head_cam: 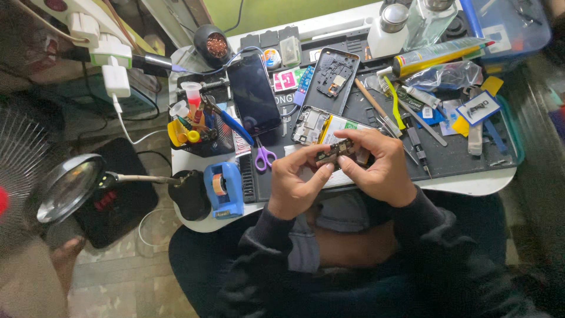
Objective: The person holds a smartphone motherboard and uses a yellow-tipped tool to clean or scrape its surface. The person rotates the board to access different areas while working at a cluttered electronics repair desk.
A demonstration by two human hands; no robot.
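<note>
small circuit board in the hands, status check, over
Both hands, left hand and right hand, pinch the small dark circuit board. Opened phone body lies just behind. Nothing blocking.

A small white surface (194, 162) with rounded corners fills the middle of the view, most of it covered by a dark work mat (459, 156). At ten o'clock a white power strip (88, 29) hangs with a white charger (116, 80) plugged in, its cable trailing down. At nine o'clock the wire grille of a fan (20, 159) shows, blurred. A round magnifying glass (67, 187) on a bent arm reaches in from eight o'clock. Beneath it the floor (123, 277) is pale, mottled tile, with a black box (118, 203) standing on it. At twelve o'clock a green wall (271, 12) catches soft, even light. At one o'clock sits a blue plastic bin (506, 26).
</note>
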